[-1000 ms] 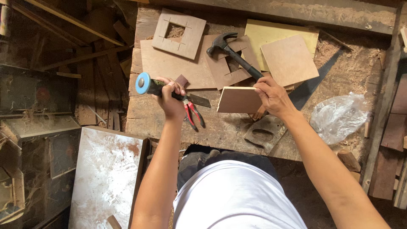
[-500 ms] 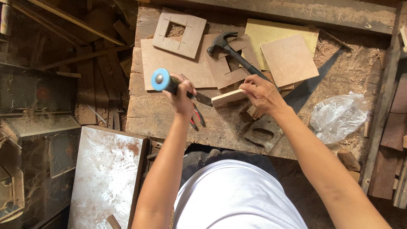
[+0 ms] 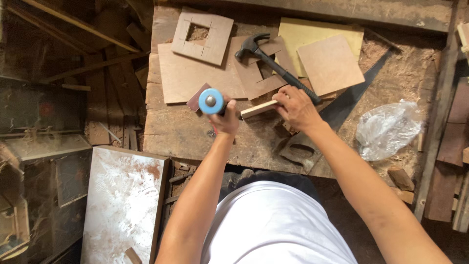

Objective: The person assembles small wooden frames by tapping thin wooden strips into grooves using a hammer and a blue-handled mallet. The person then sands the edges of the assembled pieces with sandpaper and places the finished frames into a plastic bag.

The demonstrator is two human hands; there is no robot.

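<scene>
L hand (image 3: 225,120) grips blue round-capped tool (image 3: 211,101); R hand (image 3: 298,108) holds thin plywood piece (image 3: 259,108).

Crowded table, open front edge
Plywood pieces (image 3: 195,78) and a hammer (image 3: 273,66) blocked the back; bare table (image 3: 181,134) lay free nearer.
</scene>
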